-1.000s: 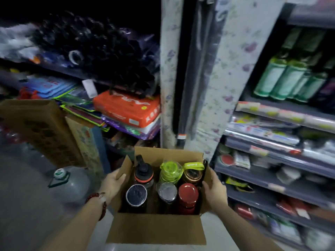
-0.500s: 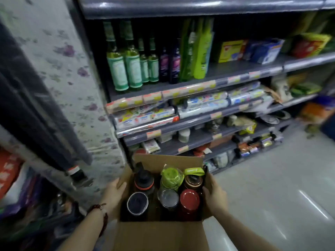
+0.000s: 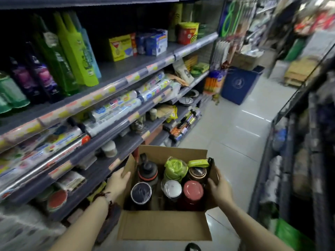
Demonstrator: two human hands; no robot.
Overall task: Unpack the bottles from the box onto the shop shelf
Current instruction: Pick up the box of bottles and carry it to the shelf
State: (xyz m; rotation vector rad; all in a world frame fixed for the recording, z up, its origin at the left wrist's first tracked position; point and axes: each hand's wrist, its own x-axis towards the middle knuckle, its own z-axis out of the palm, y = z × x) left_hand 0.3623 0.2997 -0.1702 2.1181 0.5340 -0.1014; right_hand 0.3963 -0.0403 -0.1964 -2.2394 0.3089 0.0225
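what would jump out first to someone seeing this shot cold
The open cardboard box at bottom centre, held by the left hand and right hand on its sides, with six bottles upright inside, the red-lidded bottle brightest. Next, the tall green bottles on the upper left shelf.

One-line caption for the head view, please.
Both hands, left and right, carry an open box of six bottles along a shop shelf.
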